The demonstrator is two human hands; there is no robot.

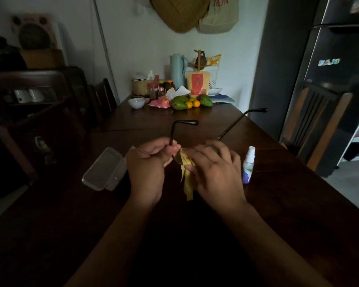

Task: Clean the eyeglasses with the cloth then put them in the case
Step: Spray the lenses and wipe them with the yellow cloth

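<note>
Well, the left hand (147, 162) pinches the glasses (183, 129) by one arm — temples pointing far. The right hand (215, 168) presses the cloth (187, 175) on a lens; the case (104, 168) lies open, left.

Open case (104, 169) flanks left, spray bottle (248, 165) right; table (195, 123) beyond seems bare.

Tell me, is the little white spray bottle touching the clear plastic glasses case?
Apart. The head view shows the spray bottle standing right of both hands, the open case lying left of them.
</note>
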